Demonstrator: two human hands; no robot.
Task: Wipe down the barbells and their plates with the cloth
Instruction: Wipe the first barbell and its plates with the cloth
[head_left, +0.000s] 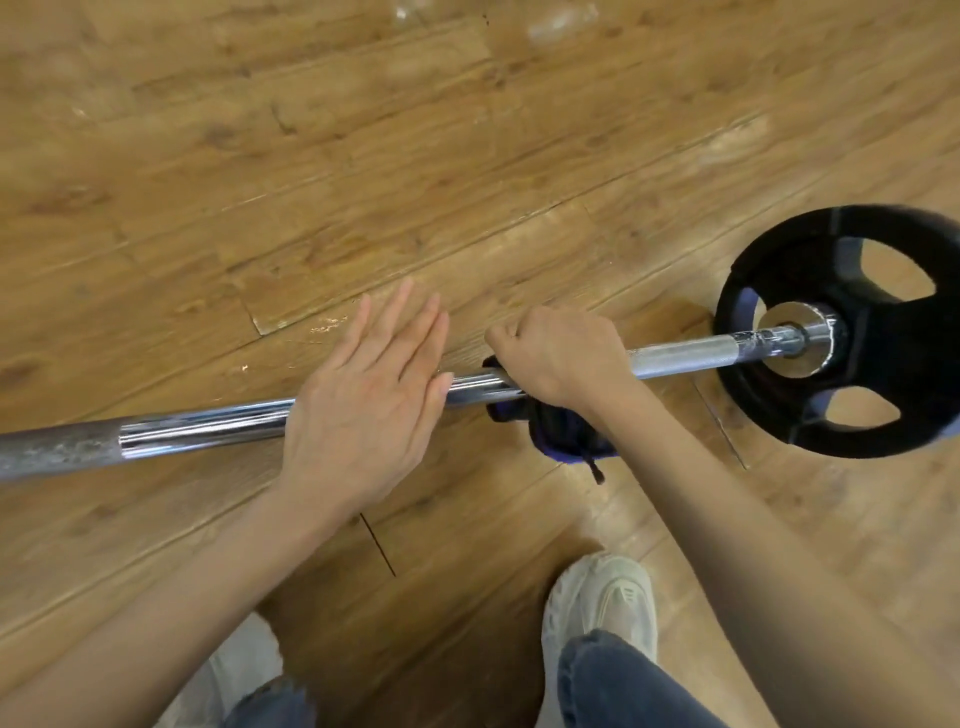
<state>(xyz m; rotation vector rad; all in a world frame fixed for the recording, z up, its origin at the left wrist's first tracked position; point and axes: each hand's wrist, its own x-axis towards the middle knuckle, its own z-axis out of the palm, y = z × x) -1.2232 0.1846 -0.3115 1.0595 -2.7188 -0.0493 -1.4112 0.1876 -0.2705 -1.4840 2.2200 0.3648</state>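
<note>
Barbell (208, 423) | laid on wooden floor (363, 130), long axis left-right | cloth (561, 431) clamped round shaft by right hand (561, 358) (nearer plate (841, 332)) | left hand (363, 395) flat, fingers straight, resting on shaft.

Left grip (363, 400) flat, fingers straight; right grip (558, 358) a curled fist.

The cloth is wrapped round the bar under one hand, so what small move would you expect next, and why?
Probably a slide of the right hand and its dark cloth along the bar toward the black plate. That hand grips the cloth round the shaft, the left hand lies flat on the bar as if to steady it, and the knurled stretch beside the plate lies just ahead.
</note>
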